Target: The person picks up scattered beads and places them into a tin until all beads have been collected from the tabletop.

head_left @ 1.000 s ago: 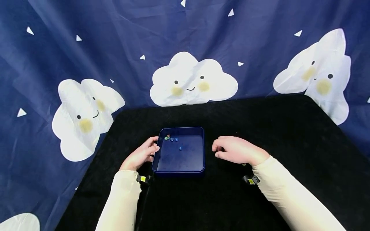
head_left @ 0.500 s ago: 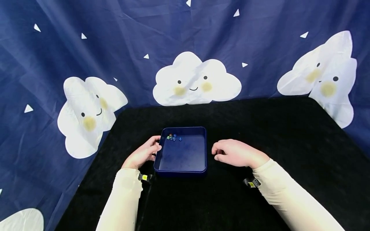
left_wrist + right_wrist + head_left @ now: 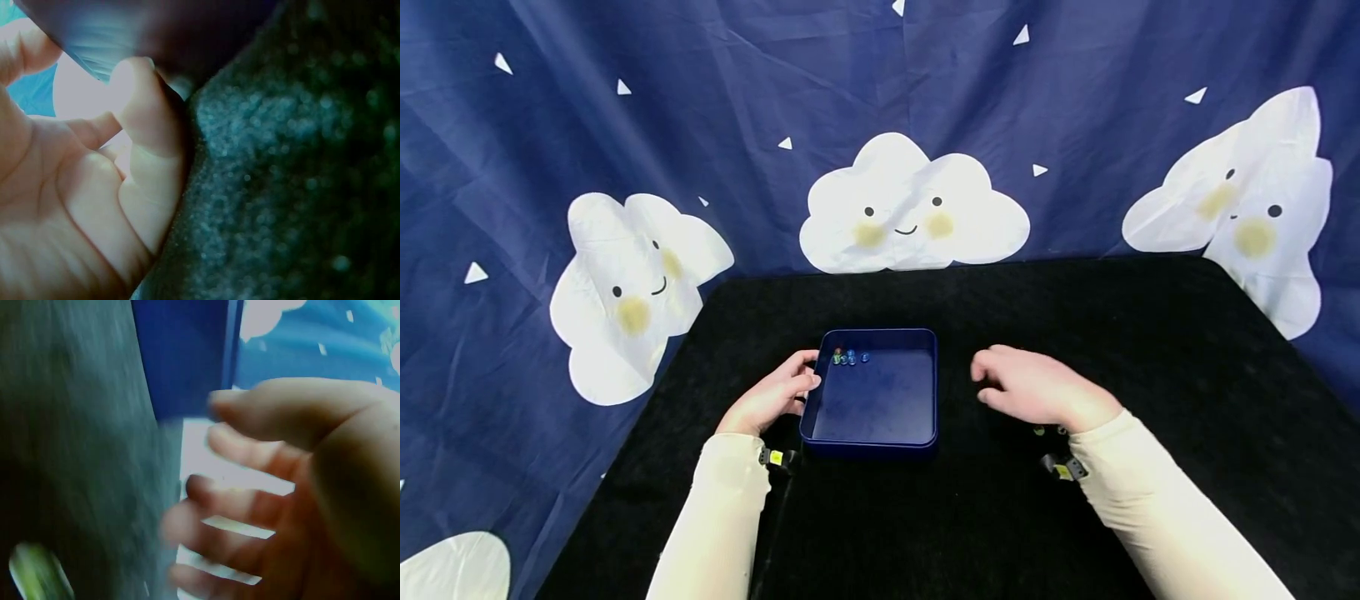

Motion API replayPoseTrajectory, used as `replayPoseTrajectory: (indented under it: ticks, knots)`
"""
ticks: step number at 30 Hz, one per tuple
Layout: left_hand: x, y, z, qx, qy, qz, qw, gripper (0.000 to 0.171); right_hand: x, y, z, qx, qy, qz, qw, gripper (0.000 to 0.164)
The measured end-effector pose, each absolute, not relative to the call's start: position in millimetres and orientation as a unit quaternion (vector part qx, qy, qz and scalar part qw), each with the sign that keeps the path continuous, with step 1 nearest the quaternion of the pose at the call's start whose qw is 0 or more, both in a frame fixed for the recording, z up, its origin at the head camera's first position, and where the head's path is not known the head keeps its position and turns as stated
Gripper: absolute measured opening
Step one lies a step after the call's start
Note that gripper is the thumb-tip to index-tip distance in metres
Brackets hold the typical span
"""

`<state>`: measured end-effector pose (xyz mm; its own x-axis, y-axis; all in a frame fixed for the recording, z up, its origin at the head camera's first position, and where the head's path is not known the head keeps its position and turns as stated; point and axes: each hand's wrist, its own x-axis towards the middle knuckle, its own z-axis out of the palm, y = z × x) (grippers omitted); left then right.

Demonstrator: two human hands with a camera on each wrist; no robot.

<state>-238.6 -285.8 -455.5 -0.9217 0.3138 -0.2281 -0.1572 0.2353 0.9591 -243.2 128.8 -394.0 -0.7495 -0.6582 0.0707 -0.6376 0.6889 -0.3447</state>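
Observation:
My left hand (image 3: pixel 772 394) grips the left side of a square blue tray (image 3: pixel 872 443), its thumb on the rim. In the left wrist view the curled fingers meet the tray's side. Several small marbles (image 3: pixel 852 360), blue, green and one reddish, lie inside near the far left corner. To the right of the tray, apart from it, my right hand (image 3: pixel 1037 387) hovers with loosely bent fingers. Its wrist view is blurred and shows nothing between thumb and fingers. A green marble (image 3: pixel 1039 431) lies on the cloth beneath the right wrist, with another marble (image 3: pixel 1062 430) beside it.
Black cloth (image 3: pixel 1000 517) covers the table. A dark blue curtain (image 3: pixel 737 75) with white clouds hangs behind the far edge. Both wrists carry small cameras.
The loose blue marble in the tray has rolled to the group at the far left corner. My right hand has shifted right, away from the tray, uncovering marbles under the wrist. The left keeps its grip.

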Motion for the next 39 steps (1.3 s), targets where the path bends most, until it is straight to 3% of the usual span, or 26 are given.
replayPoseTrajectory:
  ticks: [10,16,27,39]
  knots:
    - [-238.1,-287.4,-456.7,0.054,0.762,0.617,0.190,0.050,-257.6,182.2,-382.7,-0.234,0.936,-0.196,0.177,0.012]
    - [-237.9,-286.2,-457.2,0.047,0.755,0.625,0.192,0.051,-261.7,205.2,-391.2,-0.197,0.932,-0.208,0.221,0.015]
    - [-238.7,-288.7,-456.9,0.049,0.757,0.624,0.188,0.050,-267.4,195.7,-405.8,-0.213,0.927,-0.222,0.215,0.013]
    - [-238.6,-288.1,-457.0,0.045,0.759,0.621,0.189,0.051,-270.4,192.9,-405.2,-0.221,0.938,-0.206,0.171,0.012]
